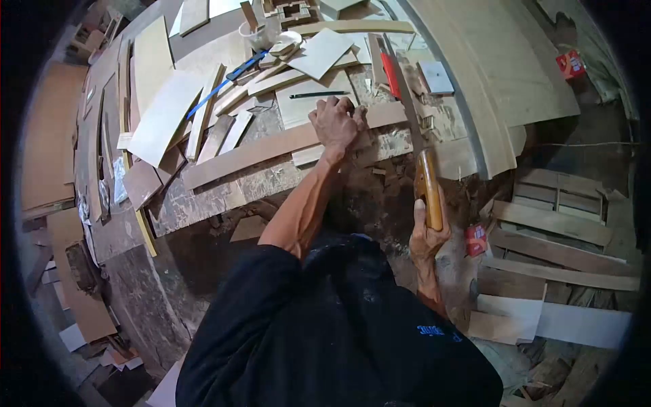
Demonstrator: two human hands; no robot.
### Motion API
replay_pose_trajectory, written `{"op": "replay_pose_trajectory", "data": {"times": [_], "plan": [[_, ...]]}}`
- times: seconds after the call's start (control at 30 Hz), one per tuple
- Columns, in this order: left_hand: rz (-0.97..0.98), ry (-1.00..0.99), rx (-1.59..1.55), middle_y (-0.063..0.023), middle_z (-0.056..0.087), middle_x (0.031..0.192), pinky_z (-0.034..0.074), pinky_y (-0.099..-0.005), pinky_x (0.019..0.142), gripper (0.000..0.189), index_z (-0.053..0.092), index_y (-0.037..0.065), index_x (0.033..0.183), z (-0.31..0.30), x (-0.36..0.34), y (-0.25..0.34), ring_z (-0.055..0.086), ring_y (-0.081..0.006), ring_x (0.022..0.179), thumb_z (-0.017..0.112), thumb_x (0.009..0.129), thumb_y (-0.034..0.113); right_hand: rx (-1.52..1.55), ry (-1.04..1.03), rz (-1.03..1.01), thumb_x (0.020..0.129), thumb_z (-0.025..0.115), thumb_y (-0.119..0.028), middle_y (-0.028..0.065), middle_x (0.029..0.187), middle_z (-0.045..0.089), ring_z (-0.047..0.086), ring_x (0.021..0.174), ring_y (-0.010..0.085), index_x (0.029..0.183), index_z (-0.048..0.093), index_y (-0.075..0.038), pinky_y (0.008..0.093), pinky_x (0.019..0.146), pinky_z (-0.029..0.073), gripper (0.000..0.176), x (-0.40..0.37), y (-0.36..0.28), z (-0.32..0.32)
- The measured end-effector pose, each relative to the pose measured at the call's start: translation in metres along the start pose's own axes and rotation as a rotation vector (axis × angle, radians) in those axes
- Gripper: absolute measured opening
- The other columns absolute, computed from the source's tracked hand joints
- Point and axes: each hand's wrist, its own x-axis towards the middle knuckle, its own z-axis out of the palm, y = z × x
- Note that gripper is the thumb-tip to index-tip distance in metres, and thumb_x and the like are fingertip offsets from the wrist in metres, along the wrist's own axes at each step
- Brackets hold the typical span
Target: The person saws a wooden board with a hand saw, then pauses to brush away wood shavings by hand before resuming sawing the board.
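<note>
A long, thin wooden board (271, 150) lies across the front of the workbench. My left hand (337, 123) presses down on it near its right end, fingers curled and closed over the wood. In my right hand (430, 234), the fingers are wrapped around the yellow-brown wooden handle of a handsaw (428, 190). The narrow saw blade (409, 108) points away from me and crosses the board's right end. Just beyond my left hand lies a dark pencil (319, 94) on a pale wood piece. A short light offcut (308, 156) sits beneath the board.
Thin panels (166, 119), strips and a blue tool (227, 83) cover the bench's left and middle. A white cup (260, 34) stands at the back. Beside the blade lies a red object (390, 74). Large sheets (505, 61) rest at right; planks (553, 224) are stacked below.
</note>
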Motion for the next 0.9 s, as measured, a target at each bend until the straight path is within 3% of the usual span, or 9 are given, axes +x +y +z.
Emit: {"op": "replay_pose_trajectory", "data": {"times": [0.2, 0.23, 0.33, 0.47, 0.5, 0.63, 0.73, 0.9], "plan": [[-0.015, -0.044, 0.043, -0.0057, 0.064, 0.095, 0.037, -0.0441, 0.087, 0.032, 0.072, 0.016, 0.089, -0.005, 0.000, 0.002, 0.054, -0.0266, 0.099, 0.068, 0.077, 0.045, 0.065, -0.077, 0.044, 0.093, 0.062, -0.017, 0.0181, 0.118, 0.064, 0.063, 0.105, 0.0242, 0.128, 0.055, 0.004, 0.0339, 0.091, 0.049, 0.042, -0.036, -0.003, -0.026], [-0.015, -0.026, 0.046, -0.0059, 0.064, 0.095, 0.038, -0.0443, 0.087, 0.032, 0.073, 0.017, 0.090, -0.002, -0.001, 0.001, 0.054, -0.0266, 0.099, 0.068, 0.077, 0.046, 0.110, -0.114, 0.109, 0.091, 0.063, -0.014, 0.0143, 0.122, 0.062, 0.058, 0.110, 0.0218, 0.127, 0.057, 0.003, 0.0333, 0.095, 0.045, 0.040, -0.039, -0.008, -0.032], [-0.022, -0.054, 0.030, -0.0060, 0.064, 0.096, 0.039, -0.0446, 0.085, 0.033, 0.073, 0.018, 0.092, 0.003, 0.001, -0.004, 0.055, -0.0268, 0.098, 0.066, 0.077, 0.047, 0.162, -0.122, 0.175, 0.091, 0.063, -0.014, 0.0140, 0.123, 0.061, 0.057, 0.112, 0.0215, 0.127, 0.057, 0.003, 0.0332, 0.098, 0.043, 0.041, -0.054, -0.002, -0.039], [-0.030, -0.075, 0.050, -0.0051, 0.065, 0.103, 0.040, -0.0433, 0.085, 0.040, 0.074, 0.022, 0.102, 0.007, 0.002, -0.006, 0.055, -0.0257, 0.101, 0.068, 0.076, 0.052, 0.149, -0.145, 0.249, 0.090, 0.064, -0.015, 0.0143, 0.122, 0.062, 0.058, 0.111, 0.0220, 0.129, 0.056, 0.003, 0.0337, 0.096, 0.045, 0.043, -0.065, -0.001, -0.042], [-0.027, -0.093, 0.040, -0.0043, 0.065, 0.106, 0.040, -0.0428, 0.086, 0.043, 0.073, 0.023, 0.106, 0.006, 0.004, -0.008, 0.055, -0.0252, 0.102, 0.068, 0.076, 0.054, 0.110, -0.105, 0.122, 0.092, 0.063, -0.019, 0.0159, 0.115, 0.065, 0.065, 0.099, 0.0216, 0.129, 0.056, 0.001, 0.0346, 0.084, 0.052, 0.043, -0.069, 0.008, -0.040], [0.023, 0.009, 0.028, -0.0045, 0.066, 0.104, 0.040, -0.0440, 0.087, 0.041, 0.074, 0.020, 0.102, 0.017, 0.003, -0.016, 0.056, -0.0263, 0.101, 0.065, 0.080, 0.053, 0.169, -0.104, 0.079, 0.091, 0.064, -0.014, 0.0165, 0.116, 0.066, 0.065, 0.102, 0.0226, 0.127, 0.057, 0.002, 0.0342, 0.085, 0.052, 0.040, -0.071, 0.009, -0.043], [0.075, 0.020, 0.148, -0.0042, 0.069, 0.094, 0.049, -0.0413, 0.075, 0.039, 0.074, 0.014, 0.092, 0.006, 0.000, -0.006, 0.061, -0.0254, 0.089, 0.067, 0.081, 0.051, 0.113, -0.125, 0.028, 0.091, 0.064, -0.013, 0.0164, 0.115, 0.066, 0.065, 0.101, 0.0226, 0.127, 0.057, 0.002, 0.0333, 0.086, 0.051, 0.040, -0.072, 0.013, -0.047], [0.024, -0.065, 0.029, -0.0046, 0.065, 0.100, 0.039, -0.0470, 0.088, 0.040, 0.072, 0.019, 0.094, 0.007, 0.003, -0.010, 0.056, -0.0267, 0.101, 0.063, 0.081, 0.056, 0.113, -0.181, 0.078, 0.090, 0.065, -0.014, 0.0156, 0.112, 0.067, 0.066, 0.097, 0.0221, 0.129, 0.055, 0.000, 0.0331, 0.083, 0.052, 0.043, -0.070, 0.008, -0.054]]}}
